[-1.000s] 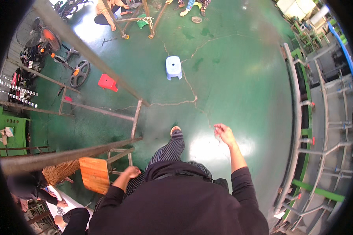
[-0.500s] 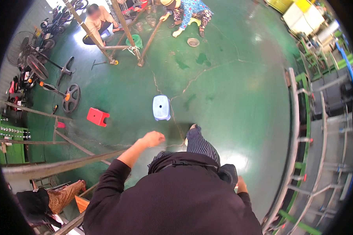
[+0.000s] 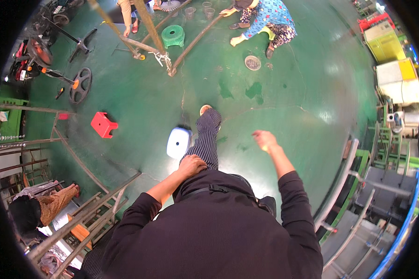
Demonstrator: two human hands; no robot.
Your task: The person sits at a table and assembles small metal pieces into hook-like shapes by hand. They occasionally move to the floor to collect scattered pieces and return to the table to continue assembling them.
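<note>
My left hand point(image 3: 192, 166) hangs low beside my striped trouser leg point(image 3: 206, 142), its fingers curled in with nothing seen in them. Just beyond that hand stands a pale blue plastic stool point(image 3: 178, 142) with a small hole in its seat, left of my forward leg. My right hand point(image 3: 265, 141) swings out ahead over the green floor point(image 3: 293, 125); it is empty, loosely bent, with a finger or thumb standing off. Neither hand touches the stool.
A red stool point(image 3: 104, 125) stands to the left, near metal rails point(image 3: 84, 162). Ahead are a metal frame point(image 3: 172, 69), a green stool point(image 3: 173, 36), a round dish point(image 3: 253, 63) and a crouching person in blue point(image 3: 270, 21). A conveyor-like frame point(image 3: 340, 186) runs along the right.
I have moved forward, so the blue stool is now beside my leg. My right hand has swung forward into view; my left hand has come back beside my thigh.
</note>
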